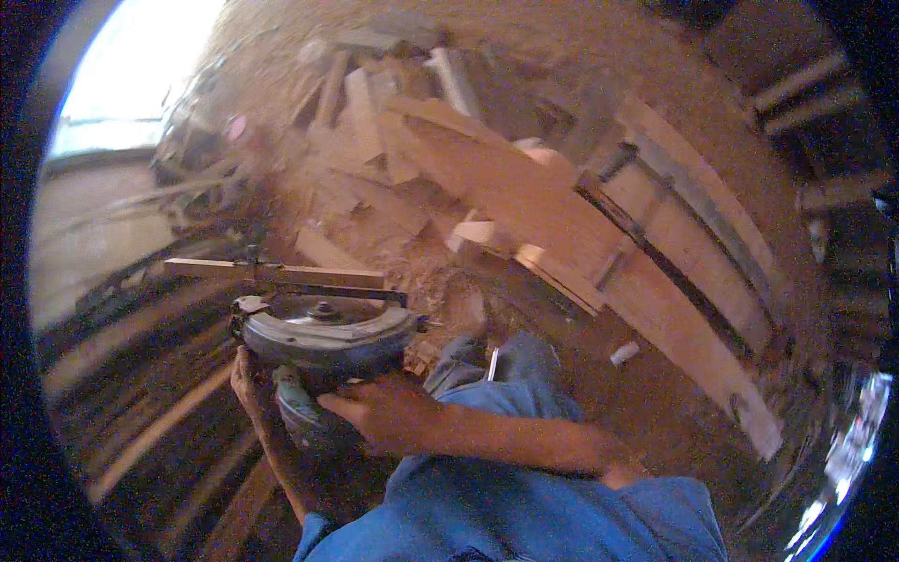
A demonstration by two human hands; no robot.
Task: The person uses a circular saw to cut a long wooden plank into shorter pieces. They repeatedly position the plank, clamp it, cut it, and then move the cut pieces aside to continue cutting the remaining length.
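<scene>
A circular saw (337, 339) with a curved grey guard and a worn greenish motor body is held in front of me at the lower left. Across its far side runs a narrow wooden strip (323, 276) with a small clamp-like fitting on it. My left hand (245, 382) grips the saw's left side, its fingers partly hidden behind the tool. From the right, my right hand (384, 412) closes round the rear of the saw, by the motor body. Part of the blade area is hidden under the guard.
Long curved planks (496, 159) lie on the dusty floor ahead and to the right, with a dark bar (655, 253) across them. Several offcuts (365, 112) are heaped at the far middle. Stacked timber (140, 412) fills the left; a small white cylinder (625, 353) lies right.
</scene>
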